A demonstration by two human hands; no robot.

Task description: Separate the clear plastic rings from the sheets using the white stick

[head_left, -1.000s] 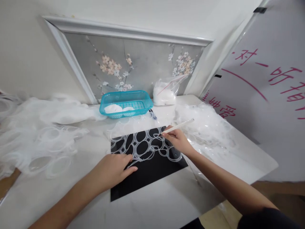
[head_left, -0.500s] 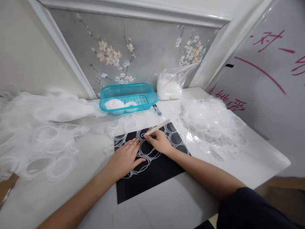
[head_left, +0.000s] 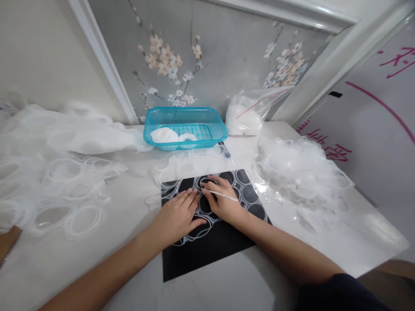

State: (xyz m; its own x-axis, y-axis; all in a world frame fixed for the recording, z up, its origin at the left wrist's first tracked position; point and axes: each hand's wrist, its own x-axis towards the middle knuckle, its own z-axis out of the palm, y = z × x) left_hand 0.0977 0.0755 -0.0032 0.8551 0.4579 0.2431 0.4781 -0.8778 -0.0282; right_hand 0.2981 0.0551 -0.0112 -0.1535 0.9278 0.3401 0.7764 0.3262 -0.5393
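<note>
A black sheet [head_left: 188, 263] lies on the table, its upper part covered with white overlapping rings [head_left: 248, 193]. My left hand [head_left: 177, 216] rests flat on the sheet's left side, fingers stretched and thumb apart. Over the rings just to the right, my right hand [head_left: 227, 203] holds a thin pale stick [head_left: 223, 195] near one end. The stick slants across the hand, its far end pointing right. Whether its near tip touches the sheet cannot be made out.
Behind the sheet stands a blue plastic basket [head_left: 186, 144] with white pieces inside. A clear zip bag [head_left: 244, 119] of white material is beside it. Piles of translucent ringed film lie at left [head_left: 71, 138] and right [head_left: 295, 168]. A whiteboard [head_left: 379, 172] leans at right.
The stick in my right hand has swung from slanting up and right to lying lower, pointing right and slightly down. My left hand stays flat on the sheet. The view has shifted a little.
</note>
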